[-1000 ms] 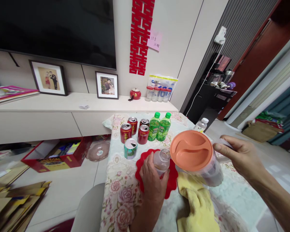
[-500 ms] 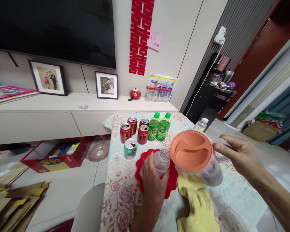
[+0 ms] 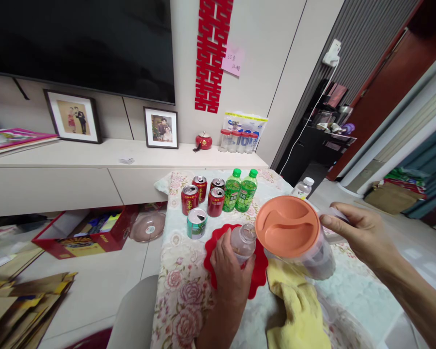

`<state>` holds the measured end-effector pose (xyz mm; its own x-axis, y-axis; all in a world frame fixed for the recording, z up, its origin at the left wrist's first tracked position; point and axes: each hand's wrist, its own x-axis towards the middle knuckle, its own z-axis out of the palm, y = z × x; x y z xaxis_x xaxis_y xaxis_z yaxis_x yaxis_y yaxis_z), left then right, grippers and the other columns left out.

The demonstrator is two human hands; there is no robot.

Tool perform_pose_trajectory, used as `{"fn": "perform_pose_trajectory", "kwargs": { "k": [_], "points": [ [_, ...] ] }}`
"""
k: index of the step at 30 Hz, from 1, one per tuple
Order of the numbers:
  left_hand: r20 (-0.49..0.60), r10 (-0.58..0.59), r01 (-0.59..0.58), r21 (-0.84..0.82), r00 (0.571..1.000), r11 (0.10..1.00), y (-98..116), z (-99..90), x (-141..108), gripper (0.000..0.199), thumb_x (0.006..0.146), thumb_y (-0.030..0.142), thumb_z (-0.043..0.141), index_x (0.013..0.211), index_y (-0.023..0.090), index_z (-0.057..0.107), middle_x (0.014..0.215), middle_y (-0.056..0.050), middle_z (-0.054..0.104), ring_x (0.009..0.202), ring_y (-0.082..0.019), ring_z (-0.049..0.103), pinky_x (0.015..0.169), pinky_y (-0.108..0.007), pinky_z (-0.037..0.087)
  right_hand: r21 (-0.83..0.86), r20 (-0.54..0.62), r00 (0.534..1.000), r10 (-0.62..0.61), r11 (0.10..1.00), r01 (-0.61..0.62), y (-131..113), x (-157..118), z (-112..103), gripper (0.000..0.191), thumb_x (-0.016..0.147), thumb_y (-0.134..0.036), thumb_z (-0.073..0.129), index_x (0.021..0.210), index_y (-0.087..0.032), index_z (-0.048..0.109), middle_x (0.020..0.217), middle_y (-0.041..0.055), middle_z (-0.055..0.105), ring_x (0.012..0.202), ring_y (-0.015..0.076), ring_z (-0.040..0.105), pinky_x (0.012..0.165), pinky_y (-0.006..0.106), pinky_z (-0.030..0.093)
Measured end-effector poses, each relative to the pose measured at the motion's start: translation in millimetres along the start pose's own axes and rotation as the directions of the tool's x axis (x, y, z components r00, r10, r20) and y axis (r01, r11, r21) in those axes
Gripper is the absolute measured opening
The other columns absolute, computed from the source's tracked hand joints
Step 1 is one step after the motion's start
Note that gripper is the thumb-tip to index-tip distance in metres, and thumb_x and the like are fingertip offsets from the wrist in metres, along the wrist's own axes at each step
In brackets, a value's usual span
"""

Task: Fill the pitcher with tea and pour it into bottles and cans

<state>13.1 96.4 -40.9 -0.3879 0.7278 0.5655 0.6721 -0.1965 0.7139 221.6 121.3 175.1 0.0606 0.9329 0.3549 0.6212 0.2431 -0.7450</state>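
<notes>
My left hand [image 3: 229, 271] is wrapped round a clear open-necked bottle [image 3: 243, 241] above a red scalloped mat [image 3: 258, 276]. In my right hand [image 3: 359, 232] is the handle of a clear pitcher [image 3: 319, 259] with an orange lid [image 3: 288, 226]. The pitcher is tilted left, its lid edge beside the bottle's mouth. Whether liquid is flowing between them I cannot tell. A yellow cloth [image 3: 298, 310] lies on the table under the pitcher.
Several red cans [image 3: 215, 202], a green-white can [image 3: 196, 224] and two green bottles [image 3: 246, 194] stand behind the mat. A white-capped bottle [image 3: 303, 187] is at the back right. A grey chair [image 3: 134, 315] adjoins the table's left edge.
</notes>
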Motion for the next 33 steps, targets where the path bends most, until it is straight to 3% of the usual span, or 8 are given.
{"fn": "perform_pose_trajectory", "kwargs": {
  "k": [8,33],
  "points": [
    [-0.004,0.013,-0.013,0.011,1.0,1.0,-1.3,1.7,-0.6,0.072,0.087,0.023,0.074,0.151,0.017,0.044,0.139,-0.024,0.071,0.128,-0.044,0.07,0.104,-0.062,0.057,-0.016,0.001,1.0,-0.021,1.0,0.021,1.8,0.7,-0.1,0.058,0.072,-0.061,0.081,0.052,-0.025,0.041,0.062,0.0002,0.024,0.061,0.0188,0.021,0.058,0.038,0.014],
    [-0.01,-0.001,0.001,-0.024,1.0,1.0,-0.6,0.9,0.7,0.069,0.09,0.025,0.073,0.153,0.02,0.045,0.14,-0.02,0.071,0.13,-0.038,0.069,0.106,-0.055,0.056,-0.017,0.025,0.998,-0.061,0.998,0.061,5.7,0.4,-2.7,0.061,0.078,-0.058,0.081,0.053,-0.025,0.037,0.061,-0.0005,0.023,0.059,0.0182,0.02,0.057,0.037,0.013]
  ]
}}
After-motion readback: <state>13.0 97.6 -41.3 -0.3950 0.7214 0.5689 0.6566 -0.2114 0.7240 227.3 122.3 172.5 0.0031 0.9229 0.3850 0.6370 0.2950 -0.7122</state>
